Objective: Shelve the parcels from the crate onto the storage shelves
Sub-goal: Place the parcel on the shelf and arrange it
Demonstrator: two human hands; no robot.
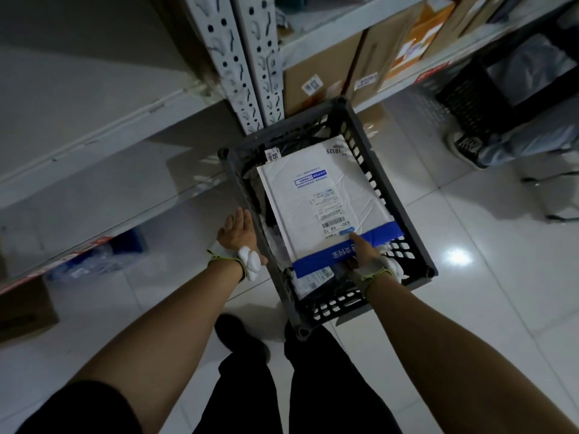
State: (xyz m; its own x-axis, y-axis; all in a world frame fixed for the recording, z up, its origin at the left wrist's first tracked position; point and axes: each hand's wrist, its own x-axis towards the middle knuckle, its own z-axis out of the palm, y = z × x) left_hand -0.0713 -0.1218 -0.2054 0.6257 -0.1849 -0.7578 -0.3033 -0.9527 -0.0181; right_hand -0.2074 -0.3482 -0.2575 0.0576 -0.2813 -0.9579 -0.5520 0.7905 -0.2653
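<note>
A dark grey slotted crate (404, 214) stands on the tiled floor in front of me. On top of its contents lies a large white mailer parcel (316, 195) with a blue band along its near end. My right hand (363, 255) pinches that near blue edge, thumb on top and fingers underneath. My left hand (236, 233) rests flat against the outside of the crate's left wall, fingers straight. Other parcels (313, 281) lie partly hidden under the white mailer.
White metal storage shelves (94, 133) run along the left, with a perforated upright (250, 73) just beyond the crate. Cardboard boxes (316, 76) fill the shelves at the upper right. Another person's shoe (466, 148) and a black crate (470, 108) are at the right.
</note>
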